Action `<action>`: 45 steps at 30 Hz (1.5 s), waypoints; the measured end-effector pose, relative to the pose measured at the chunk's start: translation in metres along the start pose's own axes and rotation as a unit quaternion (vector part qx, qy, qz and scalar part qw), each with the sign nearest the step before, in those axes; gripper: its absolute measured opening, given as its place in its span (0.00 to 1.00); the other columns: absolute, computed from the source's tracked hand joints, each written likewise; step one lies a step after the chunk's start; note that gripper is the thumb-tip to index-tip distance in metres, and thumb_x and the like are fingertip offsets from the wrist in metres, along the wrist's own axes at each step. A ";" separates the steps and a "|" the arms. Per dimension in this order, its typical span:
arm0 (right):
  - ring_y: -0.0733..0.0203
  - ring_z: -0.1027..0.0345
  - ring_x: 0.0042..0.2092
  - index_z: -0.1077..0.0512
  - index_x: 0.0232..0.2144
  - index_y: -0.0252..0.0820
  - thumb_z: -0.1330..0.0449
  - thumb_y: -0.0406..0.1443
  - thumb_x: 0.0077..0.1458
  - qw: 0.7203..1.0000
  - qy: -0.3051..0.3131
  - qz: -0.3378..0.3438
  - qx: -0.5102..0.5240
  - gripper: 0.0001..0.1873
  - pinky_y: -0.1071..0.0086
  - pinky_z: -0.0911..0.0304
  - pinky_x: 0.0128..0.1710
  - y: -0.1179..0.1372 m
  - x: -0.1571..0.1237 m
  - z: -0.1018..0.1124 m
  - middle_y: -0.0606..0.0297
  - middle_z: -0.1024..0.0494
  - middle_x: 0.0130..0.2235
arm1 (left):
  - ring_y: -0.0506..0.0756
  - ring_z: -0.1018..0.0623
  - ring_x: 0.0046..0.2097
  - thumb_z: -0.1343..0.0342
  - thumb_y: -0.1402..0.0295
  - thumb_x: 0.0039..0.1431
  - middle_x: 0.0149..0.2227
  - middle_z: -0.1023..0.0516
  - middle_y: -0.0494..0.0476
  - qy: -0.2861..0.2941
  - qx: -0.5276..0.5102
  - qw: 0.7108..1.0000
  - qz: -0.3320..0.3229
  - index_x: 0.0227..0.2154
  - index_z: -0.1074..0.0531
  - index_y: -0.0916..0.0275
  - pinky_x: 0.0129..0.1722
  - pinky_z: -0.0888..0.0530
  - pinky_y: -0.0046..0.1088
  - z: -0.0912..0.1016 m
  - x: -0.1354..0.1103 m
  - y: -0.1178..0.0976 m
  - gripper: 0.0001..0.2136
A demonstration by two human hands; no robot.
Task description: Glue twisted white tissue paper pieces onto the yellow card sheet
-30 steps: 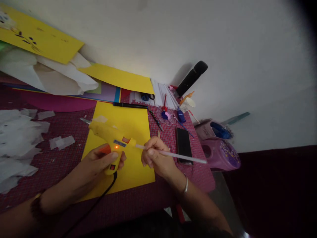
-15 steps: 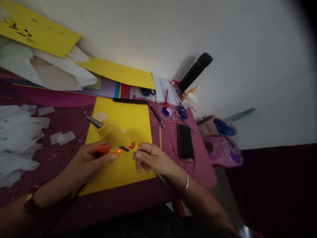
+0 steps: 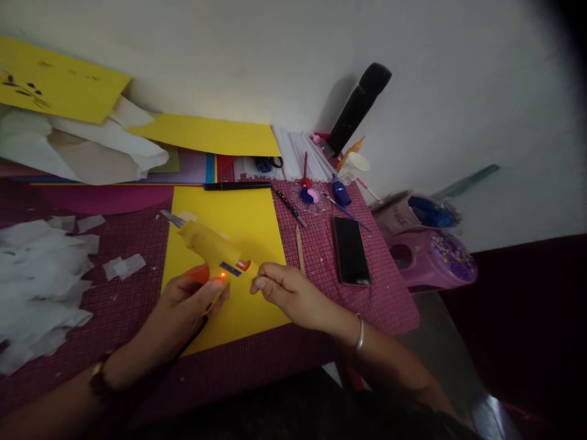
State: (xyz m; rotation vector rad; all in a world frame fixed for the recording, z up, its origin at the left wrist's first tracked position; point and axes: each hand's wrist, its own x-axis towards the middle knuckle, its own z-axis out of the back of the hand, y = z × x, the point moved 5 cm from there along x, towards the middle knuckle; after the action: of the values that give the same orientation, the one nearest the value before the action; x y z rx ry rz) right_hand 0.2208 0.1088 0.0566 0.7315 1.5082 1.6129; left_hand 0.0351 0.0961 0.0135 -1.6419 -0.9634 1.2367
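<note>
My left hand (image 3: 192, 305) is closed round the handle of a yellow hot glue gun (image 3: 208, 241). The gun's metal nozzle points to the upper left, and a small orange light glows on its side by my thumb. At the gun's rear end my right hand (image 3: 288, 290) is closed in a pinch; whatever lies between its fingers is hidden. Beneath both hands lies a yellow sheet of paper (image 3: 252, 226), with a small pale scrap near the nozzle. A dark cord runs down from the handle beside my left wrist.
Torn white paper pieces (image 3: 41, 281) are heaped on the left of the checked tablecloth (image 3: 123, 305). To the right lie a pencil (image 3: 299, 247), a phone (image 3: 351, 250), a marker (image 3: 288, 206) and a paint palette (image 3: 309, 195). A black microphone-like object (image 3: 355, 113) leans on the wall.
My view has shifted slightly. The left hand has wrapped more fully round the glue gun's handle, and its fingers now show beyond it. The right hand stays pinched at the gun's rear.
</note>
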 end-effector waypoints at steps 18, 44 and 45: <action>0.72 0.37 0.22 0.35 0.50 0.44 0.36 0.44 0.59 0.937 -0.010 -0.114 0.330 0.20 0.74 0.44 0.20 -0.027 -0.004 0.004 0.73 0.26 0.29 | 0.47 0.40 0.20 0.41 0.45 0.59 0.22 0.31 0.49 0.095 0.059 0.992 0.066 0.32 0.27 0.61 0.21 0.43 0.26 -0.035 0.028 -0.032 0.21; 0.70 0.52 0.17 0.34 0.32 0.44 0.44 0.57 0.62 0.976 -0.149 -0.154 0.030 0.23 0.73 0.53 0.17 -0.024 -0.017 0.027 0.80 0.42 0.18 | 0.48 0.33 0.18 0.37 0.63 0.54 0.26 0.27 0.46 0.076 0.093 0.993 0.006 0.66 0.43 0.64 0.17 0.38 0.24 -0.046 0.065 -0.015 0.37; 0.70 0.52 0.17 0.33 0.33 0.44 0.45 0.57 0.63 0.976 -0.152 -0.154 0.028 0.23 0.73 0.52 0.17 -0.024 -0.018 0.027 0.79 0.43 0.18 | 0.48 0.33 0.18 0.37 0.63 0.54 0.26 0.27 0.47 0.078 0.120 0.990 -0.002 0.65 0.41 0.64 0.17 0.38 0.24 -0.046 0.066 -0.015 0.35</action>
State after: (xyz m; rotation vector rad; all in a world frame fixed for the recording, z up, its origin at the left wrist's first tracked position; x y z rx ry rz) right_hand 0.2566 0.1075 0.0385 0.6999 1.3700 1.1745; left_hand 0.0929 0.1543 0.0131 -1.5192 -0.6927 1.1554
